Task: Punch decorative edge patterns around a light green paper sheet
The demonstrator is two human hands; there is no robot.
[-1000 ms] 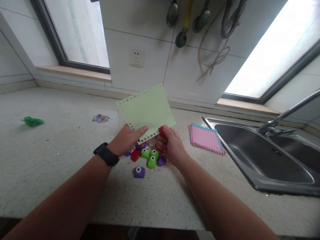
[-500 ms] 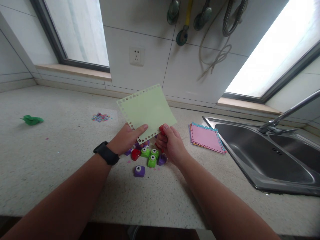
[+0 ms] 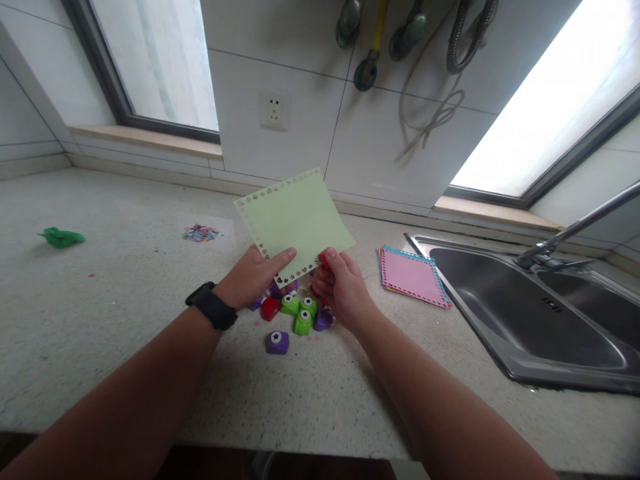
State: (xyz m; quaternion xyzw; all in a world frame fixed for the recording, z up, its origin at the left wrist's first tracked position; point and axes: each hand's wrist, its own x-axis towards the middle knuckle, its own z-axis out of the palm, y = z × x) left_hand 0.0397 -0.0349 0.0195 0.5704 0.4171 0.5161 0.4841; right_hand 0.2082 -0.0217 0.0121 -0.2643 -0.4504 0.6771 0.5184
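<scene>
Paper: your left hand (image 3: pixel 253 275) pinches the green sheet (image 3: pixel 295 220) at its lower edge.
Punch: your right hand (image 3: pixel 340 287) grips a red punch (image 3: pixel 324 259) on that edge.
Below: small punches (image 3: pixel 295 313).

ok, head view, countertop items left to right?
green scrap → confetti pile → light green sheet in left hand → pink paper stack → sink → faucet

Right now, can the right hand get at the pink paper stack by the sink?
Probably yes, once freed. The right hand is pinching a red punch on the green sheet. The pink paper stack lies to its right on the counter, nothing between.
</scene>
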